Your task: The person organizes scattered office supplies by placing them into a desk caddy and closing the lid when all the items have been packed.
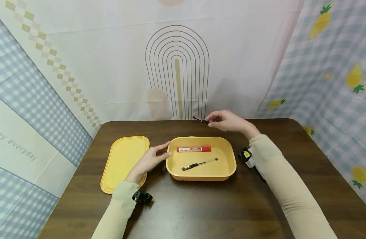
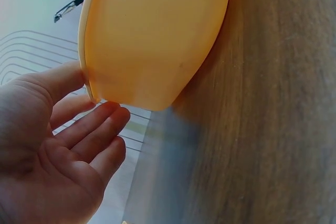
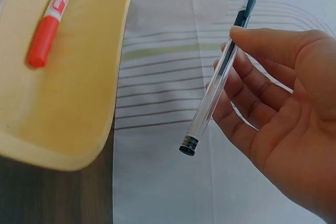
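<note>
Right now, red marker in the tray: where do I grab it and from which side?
Grip the marker at mid-barrel, on the white labelled section, coming straight down from above. It lies flat, crosswise near the tray's far wall, red cap to the right. The fingers should close across its width, front to back. The pen lies apart, nearer the front, so probably no clash. The far wall leaves less room behind.

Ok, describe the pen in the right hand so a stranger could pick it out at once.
On the dark wooden table sits a yellow tray; just behind its far right corner the right hand pinches a clear pen in the air. Unlike the red marker and the other clear pen, which lie inside the tray, this one is held outside it.
</note>
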